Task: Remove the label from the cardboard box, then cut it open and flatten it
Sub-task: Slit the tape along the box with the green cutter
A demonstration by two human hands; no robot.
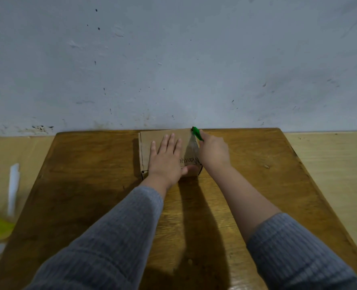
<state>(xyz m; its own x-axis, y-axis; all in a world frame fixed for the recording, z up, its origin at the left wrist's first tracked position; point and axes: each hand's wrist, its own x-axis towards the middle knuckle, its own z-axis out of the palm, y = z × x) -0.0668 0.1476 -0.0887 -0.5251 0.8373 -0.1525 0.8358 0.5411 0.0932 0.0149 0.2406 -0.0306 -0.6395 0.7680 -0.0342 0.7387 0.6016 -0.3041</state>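
cardboard box [152,143] | print unreadable | left hand [166,159] flat on top | right hand [213,152] grip pinching green cutter [197,133]

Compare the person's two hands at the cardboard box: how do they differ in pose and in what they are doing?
The left hand lies flat, fingers straight and spread, pressing on top of the cardboard box; the right hand is curled round a green cutter. The left hand holds no tool; the right hand's cutter tip sits at the box's far right corner. The left sleeve reaches the wrist; the right sleeve is pushed up the forearm. Both hands work on the same box.
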